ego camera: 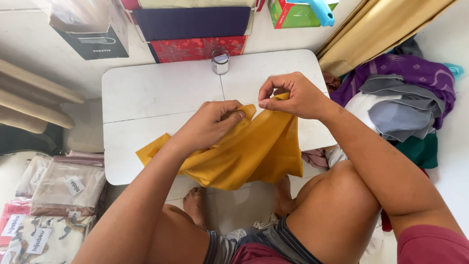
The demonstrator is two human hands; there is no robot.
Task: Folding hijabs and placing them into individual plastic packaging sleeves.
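Note:
A mustard-yellow cloth [254, 151] drapes over the front edge of a small white table [156, 93]. My left hand [210, 124] is closed on the cloth's upper edge near the table's middle. To its right, my right hand [293, 95] pinches the same edge between thumb and fingers, slightly lifted off the tabletop. The cloth's lower part hangs down toward my knees.
A small glass jar [220, 60] stands at the table's far edge. Boxes [195, 29] line the wall behind. A pile of purple, grey and green fabrics [405, 93] lies right. Packaged folded cloths [53, 195] lie on the floor left. Yellow curtain [376, 29] hangs at top right.

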